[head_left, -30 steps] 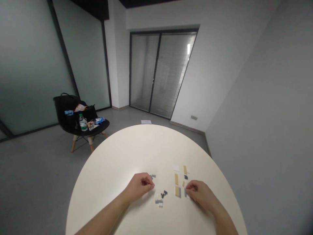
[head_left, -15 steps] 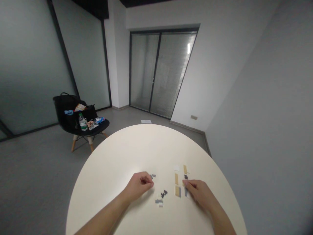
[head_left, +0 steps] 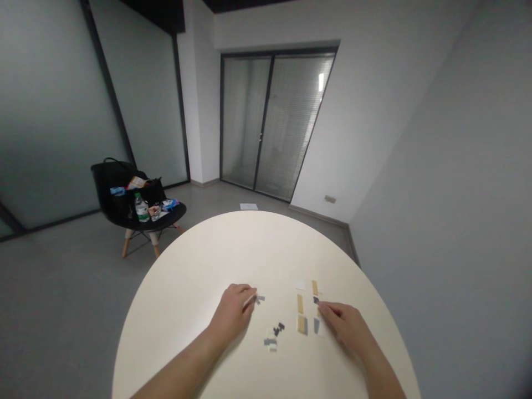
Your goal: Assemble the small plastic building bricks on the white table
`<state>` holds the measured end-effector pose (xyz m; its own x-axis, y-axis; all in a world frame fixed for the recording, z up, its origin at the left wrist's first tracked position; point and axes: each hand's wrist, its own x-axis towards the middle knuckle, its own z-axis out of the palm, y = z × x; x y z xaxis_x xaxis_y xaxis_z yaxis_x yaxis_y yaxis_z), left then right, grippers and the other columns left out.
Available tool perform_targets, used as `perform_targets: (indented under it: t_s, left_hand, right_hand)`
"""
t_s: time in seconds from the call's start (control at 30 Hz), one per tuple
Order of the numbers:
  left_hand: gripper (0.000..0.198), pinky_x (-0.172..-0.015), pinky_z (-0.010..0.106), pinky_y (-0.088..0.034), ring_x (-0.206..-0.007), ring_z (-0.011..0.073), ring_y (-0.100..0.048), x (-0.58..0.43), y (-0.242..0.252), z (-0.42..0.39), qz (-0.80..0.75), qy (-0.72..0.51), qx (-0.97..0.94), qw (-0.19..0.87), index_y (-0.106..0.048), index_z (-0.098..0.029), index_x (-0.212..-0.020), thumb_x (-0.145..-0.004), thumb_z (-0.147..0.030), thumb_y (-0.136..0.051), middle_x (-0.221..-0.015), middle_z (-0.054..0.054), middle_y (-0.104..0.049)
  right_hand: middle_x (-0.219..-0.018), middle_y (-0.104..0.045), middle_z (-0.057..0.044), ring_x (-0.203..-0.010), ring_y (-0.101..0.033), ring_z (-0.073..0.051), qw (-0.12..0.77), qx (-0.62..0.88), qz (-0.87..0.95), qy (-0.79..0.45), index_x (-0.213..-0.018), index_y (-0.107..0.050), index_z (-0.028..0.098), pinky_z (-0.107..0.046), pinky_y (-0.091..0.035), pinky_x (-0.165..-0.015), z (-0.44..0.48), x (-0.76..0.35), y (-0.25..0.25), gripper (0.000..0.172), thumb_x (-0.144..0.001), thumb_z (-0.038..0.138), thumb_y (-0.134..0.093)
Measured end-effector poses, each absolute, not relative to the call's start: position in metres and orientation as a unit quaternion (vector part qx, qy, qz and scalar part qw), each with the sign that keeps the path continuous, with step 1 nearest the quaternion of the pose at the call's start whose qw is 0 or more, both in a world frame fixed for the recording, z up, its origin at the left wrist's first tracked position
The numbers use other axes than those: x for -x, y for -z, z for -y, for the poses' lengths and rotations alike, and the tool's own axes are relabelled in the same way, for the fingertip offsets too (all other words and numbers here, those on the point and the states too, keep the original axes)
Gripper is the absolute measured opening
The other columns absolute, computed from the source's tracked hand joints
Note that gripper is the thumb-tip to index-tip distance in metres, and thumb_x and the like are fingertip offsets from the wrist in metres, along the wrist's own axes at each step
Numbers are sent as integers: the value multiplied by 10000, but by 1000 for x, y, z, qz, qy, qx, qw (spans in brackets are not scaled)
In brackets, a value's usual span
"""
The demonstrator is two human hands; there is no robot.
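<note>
My left hand (head_left: 231, 313) rests over the round cream table (head_left: 233, 249) and pinches a thin white plastic piece (head_left: 249, 300), just left of small grey bricks (head_left: 260, 299). My right hand (head_left: 344, 326) reaches left, its fingertips close to a dark brick (head_left: 316, 300). I cannot tell whether those fingers hold anything. Between my hands lie a dark grey brick cluster (head_left: 278, 330) and a grey-and-white group (head_left: 270, 342). Farther right are tan plates (head_left: 300, 303) and a tan-and-grey pair (head_left: 302, 325).
The table's far edge curves past the pieces. Beyond it, a black chair (head_left: 139, 219) holds a black bag, a water bottle (head_left: 141, 208) and packets. A paper sheet (head_left: 248, 206) lies on the grey floor before glass doors with blinds (head_left: 274, 122).
My left hand has turned slightly, and a thin white piece now shows in its fingers. My right hand has shifted forward, toward the dark brick.
</note>
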<state>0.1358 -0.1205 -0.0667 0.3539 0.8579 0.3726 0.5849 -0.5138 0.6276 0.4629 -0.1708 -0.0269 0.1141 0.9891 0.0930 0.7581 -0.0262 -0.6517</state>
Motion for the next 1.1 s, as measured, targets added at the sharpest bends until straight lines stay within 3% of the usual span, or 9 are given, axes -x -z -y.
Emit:
perform_targets:
  t_s: [0.1,0.2,0.4,0.57,0.8,1.1]
  left_hand:
    - [406,-942,461,-438,-1084,310,-573,-138,62,123,-449,-301,-828,153,-679,-260,-1241,-852,-160,-616,-1267,91,-675]
    - [417,-920,446,-434,-1068,291,-568,-140,59,124,-429,-285,-847,129,-655,-285,-1263,-877,-142,-590,-1318,66,-654]
    - [234,-874,402,-431,-965,247,-585,-142,56,124,-412,-295,-850,141,-752,-268,-984,-909,-139,-572,-1047,30,-752]
    - [179,-848,383,-422,-920,236,-600,-140,54,124,-417,-312,-836,175,-760,-240,-892,-856,-132,-621,-934,35,-756]
    - [146,-816,343,-398,-840,211,-607,-140,55,124,-417,-321,-823,214,-719,-211,-742,-774,-84,-654,-763,14,-734]
    - [125,-808,339,-397,-827,216,-605,-139,61,124,-425,-306,-824,217,-748,-222,-834,-801,-129,-672,-769,24,-728]
  right_hand:
    - [-890,-783,-114,-824,-685,-291,302,680,637,-205,-829,-804,155,-338,-497,-724,171,-462,26,401,-879,446,-534]
    - [-894,-788,-110,-813,-695,-294,295,679,643,-196,-877,-815,151,-341,-508,-709,171,-461,25,425,-893,454,-517]
    - [-962,-790,-100,-870,-710,-299,290,679,649,-185,-930,-816,171,-346,-533,-738,171,-461,27,452,-899,485,-492]
    - [-1027,-780,-122,-941,-712,-315,308,689,632,-177,-975,-809,173,-373,-541,-806,168,-464,32,454,-876,504,-514]
    - [-988,-785,-122,-835,-715,-274,315,696,625,-163,-1016,-798,168,-347,-539,-737,167,-465,34,465,-877,513,-519]
    - [-949,-787,-126,-784,-704,-261,335,699,614,-149,-975,-800,160,-343,-536,-711,166,-464,34,461,-847,513,-532]
